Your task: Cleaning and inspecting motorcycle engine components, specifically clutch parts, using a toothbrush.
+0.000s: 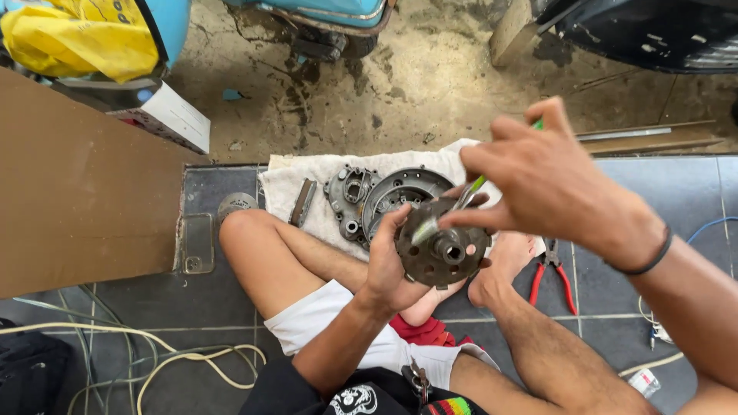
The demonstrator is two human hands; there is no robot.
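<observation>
My left hand [392,257] grips a round, dirty metal disc part [443,246] with a hub in its centre, held over my crossed legs. In my right hand [542,180] is a thin green-handled tool [470,190], whose tip touches the face of the disc. Just beyond the disc, a white cloth [307,180] on the floor carries a grey metal cover [351,196], a round ring-shaped part [403,192] and a small flat metal piece [301,202].
Red-handled pliers [552,278] lie on the dark tiles right of my foot. A brown board [77,192] fills the left side, with a phone [197,244] at its edge. Cables [177,357] run across the floor at lower left. Scooter parts and a yellow bag [77,34] stand at the back.
</observation>
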